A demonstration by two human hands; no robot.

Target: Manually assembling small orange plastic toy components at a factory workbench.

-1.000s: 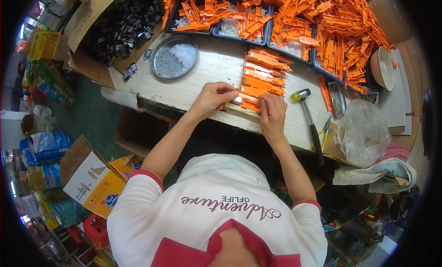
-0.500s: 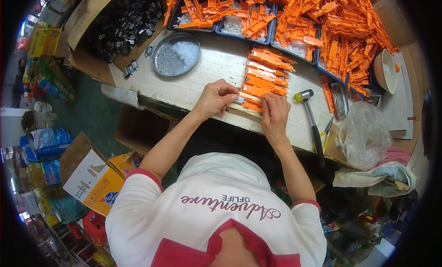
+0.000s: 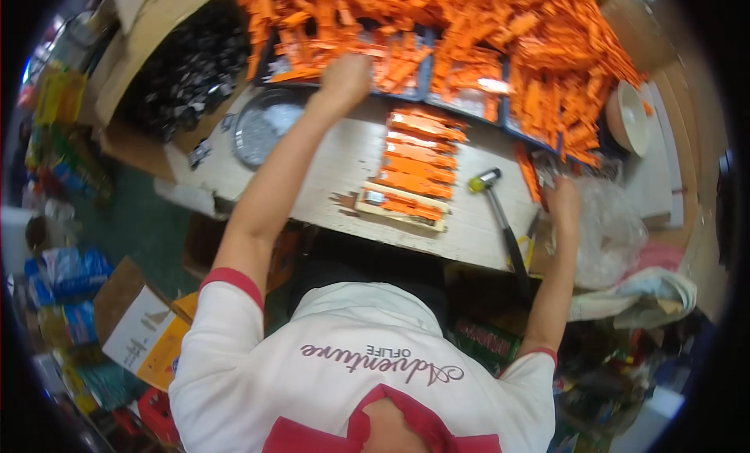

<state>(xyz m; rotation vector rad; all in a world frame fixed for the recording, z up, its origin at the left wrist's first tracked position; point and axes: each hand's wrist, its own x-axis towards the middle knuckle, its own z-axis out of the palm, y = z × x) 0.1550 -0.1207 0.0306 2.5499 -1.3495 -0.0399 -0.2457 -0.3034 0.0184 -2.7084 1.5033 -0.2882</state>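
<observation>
My left hand point(image 3: 348, 82) is stretched far forward to a dark tray of orange plastic parts point(image 3: 301, 58). Its fingers are hidden behind the hand and blurred. Over on the right, my right hand point(image 3: 564, 201) is at a small clear container point(image 3: 556, 165), beside a plastic bag; motion smears its fingers. Between my arms, a pale wooden fixture point(image 3: 402, 221) lies near the table's front edge with an orange plastic part point(image 3: 410, 206) in it. Behind the fixture is a row of several similar orange parts point(image 3: 420, 158), side by side.
A hammer point(image 3: 506, 226) with a yellow-green head lies right of the row. Beyond is a large heap of orange parts point(image 3: 539, 31) above dark trays. On the left are a round metal dish point(image 3: 254, 140) and a box of black parts point(image 3: 183, 86). A bowl point(image 3: 627, 119) and plastic bag point(image 3: 609, 234) sit right.
Both hands have left the fixture. The left went forward to the trays, the right outward to the clear container. The fixture with its orange part now shows uncovered; the view has shifted slightly.
</observation>
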